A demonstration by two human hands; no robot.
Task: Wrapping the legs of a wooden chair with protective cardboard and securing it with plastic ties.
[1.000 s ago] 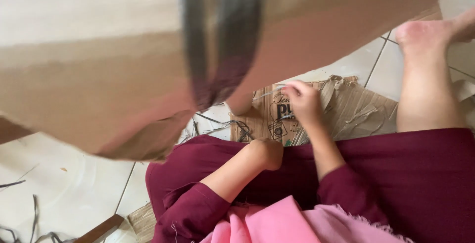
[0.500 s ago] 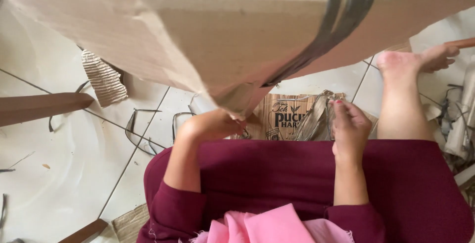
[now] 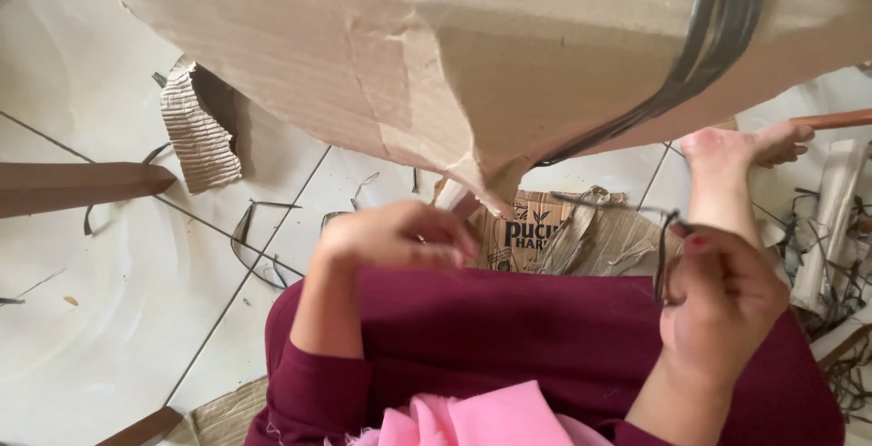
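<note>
Both hands work beneath the cardboard sheet's torn edge (floor crowded).

You have matt brown cardboard overhead, its torn edge rough, with smoother tan paper tape peeling along it. A glossy grey plastic strap crosses it. Your right hand pinches a thin dark plastic strip. Your lap is covered in soft matt maroon cloth. The floor is glossy white tile, and a ribbed corrugated scrap lies on it.
</note>
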